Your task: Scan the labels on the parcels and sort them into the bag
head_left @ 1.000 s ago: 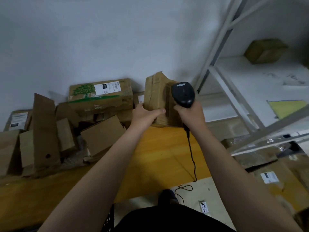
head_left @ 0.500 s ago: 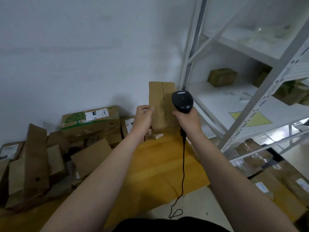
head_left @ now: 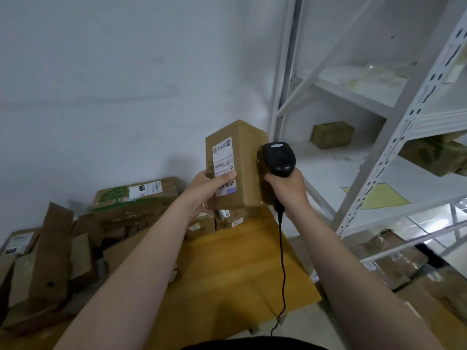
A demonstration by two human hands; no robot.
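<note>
Cardboard-brown, the parcel [head_left: 249,170] stands upright at the centre of the frame, raised above the far end of the wooden table [head_left: 235,263]; its white label [head_left: 222,157] faces the camera; the left hand [head_left: 207,188] grips its lower left corner, thumb [head_left: 225,176] laid across the label, the other fingers hidden behind the box; the right hand [head_left: 288,186] is curled round the handle of the black scanner [head_left: 279,157], whose head sits against or just beside the parcel's right face, I cannot tell which; its cable [head_left: 282,261] hangs past the table's edge; more parcels [head_left: 136,198] lie piled at the left of the frame; a white rack [head_left: 285,72] fills the right, with 1 box [head_left: 331,135] on a shelf.
</note>
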